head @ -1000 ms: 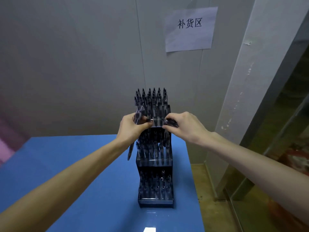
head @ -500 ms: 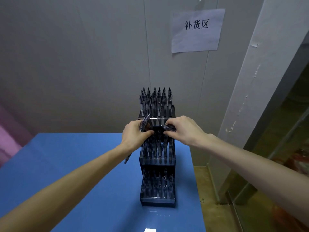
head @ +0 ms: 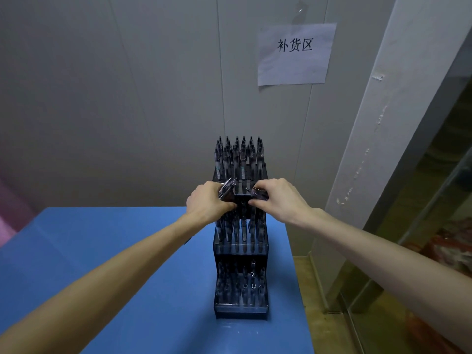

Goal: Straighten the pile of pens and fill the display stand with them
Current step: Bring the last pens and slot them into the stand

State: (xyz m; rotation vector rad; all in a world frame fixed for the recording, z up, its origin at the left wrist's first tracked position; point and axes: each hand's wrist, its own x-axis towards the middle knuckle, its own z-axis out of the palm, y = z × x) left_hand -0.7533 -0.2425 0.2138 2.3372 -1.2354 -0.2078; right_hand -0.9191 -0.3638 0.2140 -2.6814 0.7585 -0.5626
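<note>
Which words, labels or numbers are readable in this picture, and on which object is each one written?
"补货区": printed in black on the white paper sign taped to the grey wall.
Labels on the pens in the display stand: too small and blurred to read.
No other text is visible.

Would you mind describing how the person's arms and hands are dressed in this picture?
Both forearms are bare as far as the frame shows, with no sleeve in view. The left hand and the right hand wear no gloves, and no watch, ring or bracelet is visible on either.
</note>
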